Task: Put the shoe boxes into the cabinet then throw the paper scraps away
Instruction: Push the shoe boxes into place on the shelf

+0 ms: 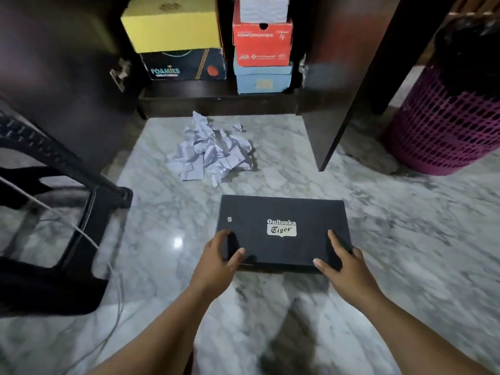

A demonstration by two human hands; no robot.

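A black shoe box (281,212) with a white logo lies flat on the marble floor. My left hand (216,258) clasps its near left corner, fingers on the lid. My right hand (343,261) holds the near right corner the same way. Beyond the box, a pile of crumpled white paper scraps (211,152) sits on the floor. The dark cabinet (216,100) stands open behind it. Inside are a yellow box (173,25) on a dark box (184,64), and a red box (262,41) on a light blue box (263,79).
The cabinet's open right door (343,109) juts toward me. A purple mesh bin (449,125) with a black liner stands at the right. A black plastic stool (67,212) and a thin white cable (81,234) are at the left.
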